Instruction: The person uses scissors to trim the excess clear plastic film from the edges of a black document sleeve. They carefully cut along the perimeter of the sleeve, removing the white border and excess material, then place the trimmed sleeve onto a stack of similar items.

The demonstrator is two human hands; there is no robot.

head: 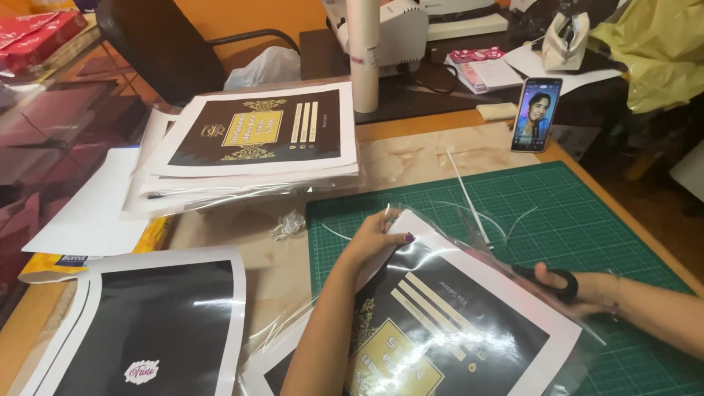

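— Head camera first: what do the hands do?

— The left hand (378,238) lies flat, fingers spread a little, and presses the upper corner of a laminated print (440,323), a dark sheet with gold ornament and a white border. The right hand (579,287) is closed around the black handles of scissors (546,277) at the right edge of this same print. The blades I cannot see well; they seem to go under the clear film.

— Where does the print lie?

— On the green cutting mat (587,213), a bit turned, with its lower part toward the person. Clear laminate film sticks out around its border.

— How far is the work, you think?

— My judgement: in the middle. Thin clear strips (469,198) lie on the mat above the print, like pieces already cut off. But film still stands past the border near the left hand and at the bottom, so this sheet is not finished. A stack of similar prints (253,139) waits further up the wooden table (411,158); if they are trimmed or not, I cannot tell.

— And further out?

— Two curved dark prints (147,323) lie at the left. A phone (536,114) with a lit screen leans behind the mat, and a white roll (363,55) stands near a white machine (400,29).
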